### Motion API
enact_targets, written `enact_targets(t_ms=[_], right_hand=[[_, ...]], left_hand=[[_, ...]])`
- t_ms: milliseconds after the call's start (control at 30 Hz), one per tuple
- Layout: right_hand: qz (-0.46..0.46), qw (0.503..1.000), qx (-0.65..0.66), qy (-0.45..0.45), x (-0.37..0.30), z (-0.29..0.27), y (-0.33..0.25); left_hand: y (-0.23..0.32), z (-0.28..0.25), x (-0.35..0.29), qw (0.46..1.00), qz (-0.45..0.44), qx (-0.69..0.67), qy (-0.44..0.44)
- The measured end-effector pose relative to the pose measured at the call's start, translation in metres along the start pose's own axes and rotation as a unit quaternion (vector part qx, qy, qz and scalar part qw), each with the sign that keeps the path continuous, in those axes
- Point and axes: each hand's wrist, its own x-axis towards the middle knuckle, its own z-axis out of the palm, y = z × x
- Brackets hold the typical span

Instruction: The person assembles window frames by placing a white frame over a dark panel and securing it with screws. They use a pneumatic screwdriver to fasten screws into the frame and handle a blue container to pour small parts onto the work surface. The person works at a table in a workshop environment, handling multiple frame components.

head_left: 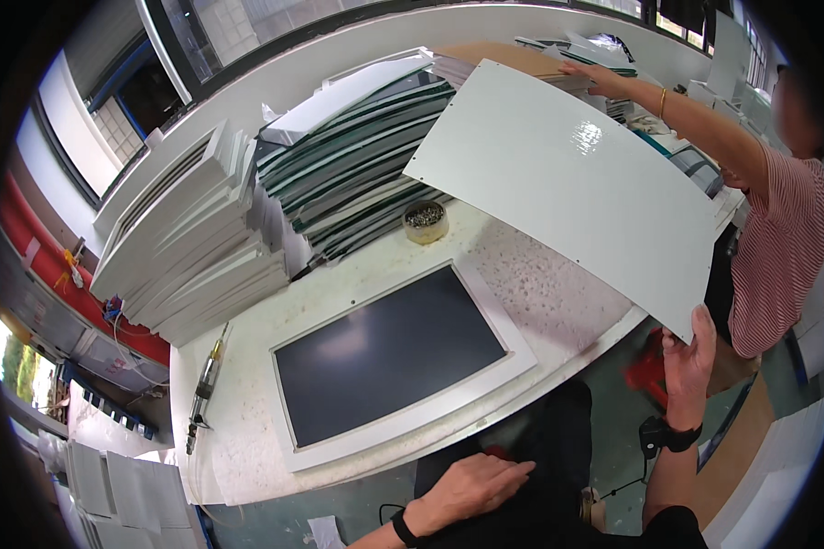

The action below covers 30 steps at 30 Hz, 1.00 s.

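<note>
We have a pale, speckled worktop (238, 444) below a glossy white rectangular sheet (540, 156).
From the left, we see stacked white panels (169, 242), a slim metallic tool (207, 380), a smooth dark rectangular panel in a white frame (389, 352) and a round tub of small metal pieces (424, 223). Our left hand (474, 485) lies empty, fingers loosely extended, its forearm cut off below. The sheet tilts above the worktop's right part, hiding what is behind; a co-worker's hand (601, 80) is at its far edge, grip unclear. Past a blurred red shape (647, 371), our right hand (689, 373) grips the near corner.
</note>
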Motion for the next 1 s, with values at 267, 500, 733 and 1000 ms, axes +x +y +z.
enact_targets(t_ms=[267, 500, 733, 1000], right_hand=[[-0.005, 0.991, -0.103, -0.090, 0.071, 0.016, -0.010], [0.083, 0.992, -0.095, -0.014, 0.138, 0.101, -0.039], [0.139, 0.985, -0.097, -0.034, 0.215, 0.197, -0.081], [0.147, 0.973, -0.124, -0.131, 0.288, 0.275, -0.046]], left_hand=[[-0.015, -0.020, 0.088, 0.939, -0.106, -0.302, -0.123], [0.014, -0.083, 0.159, 0.907, -0.157, -0.358, -0.156], [0.030, -0.175, 0.197, 0.933, -0.231, -0.254, -0.105], [-0.008, -0.213, 0.214, 0.971, -0.215, -0.106, 0.016]])
